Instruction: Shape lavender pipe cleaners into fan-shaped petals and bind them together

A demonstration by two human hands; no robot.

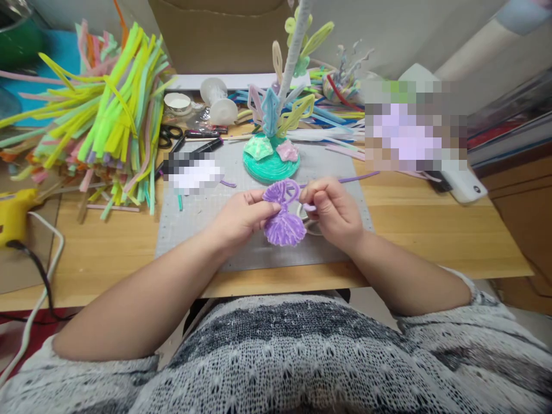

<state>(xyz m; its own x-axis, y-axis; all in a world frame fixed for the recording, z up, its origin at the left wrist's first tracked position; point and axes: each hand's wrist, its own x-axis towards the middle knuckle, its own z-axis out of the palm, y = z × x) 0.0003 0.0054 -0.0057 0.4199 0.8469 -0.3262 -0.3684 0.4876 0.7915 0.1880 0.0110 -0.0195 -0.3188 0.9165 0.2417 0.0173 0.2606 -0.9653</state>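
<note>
My left hand [239, 218] pinches a purple pipe-cleaner piece [285, 229] between thumb and fingers. Two ribbed, fan-like lobes make up the piece, one above the other, with a thin loop at its upper right. Closed fingers of my right hand [338, 215] grip a purple pipe-cleaner end at the right of the piece. A purple pipe cleaner [360, 177] stretches out behind that hand over the mat. Grey loops, like scissor handles [314, 228], lie partly hidden beneath. Just beyond my hands stands a round green base [271, 167] with pipe-cleaner shapes and a white-wrapped stem [293, 57].
A grey cutting mat [190, 241] covers the middle of the wooden table [409, 230]. Bundled pipe cleaners [116, 109] are heaped at the left, above a yellow glue gun [17, 213] with cords. Black scissors [169, 136], markers [207, 149] and a white spool [218, 100] lie behind.
</note>
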